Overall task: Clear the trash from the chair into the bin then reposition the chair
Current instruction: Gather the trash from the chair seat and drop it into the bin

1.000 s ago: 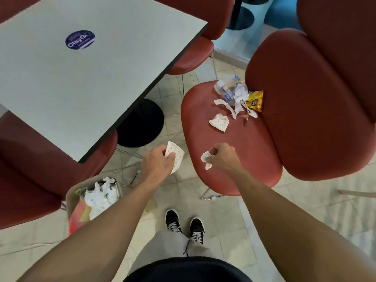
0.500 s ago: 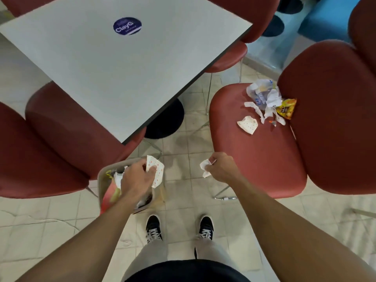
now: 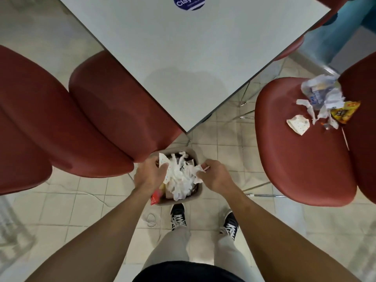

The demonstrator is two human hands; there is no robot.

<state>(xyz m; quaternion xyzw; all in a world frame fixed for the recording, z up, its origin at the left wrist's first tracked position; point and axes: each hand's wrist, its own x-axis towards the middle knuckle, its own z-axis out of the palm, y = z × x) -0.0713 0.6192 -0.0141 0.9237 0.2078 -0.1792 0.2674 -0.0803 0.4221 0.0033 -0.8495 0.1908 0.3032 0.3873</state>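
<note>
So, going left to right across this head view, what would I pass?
Dark red padded chair → left hand → beige bin of crumpled paper → right hand → red chair seat → yellow snack wrapper.

Bin point(image 3: 194, 154) mouth open from above yet heaped with crumpled paper point(image 3: 181, 180), hemmed by a red chair point(image 3: 114, 110) on the left and a table point(image 3: 183, 58) corner overhanging beyond, bare floor point(image 3: 230, 147) between bin and littered chair point(image 3: 301, 159) on the right
</note>
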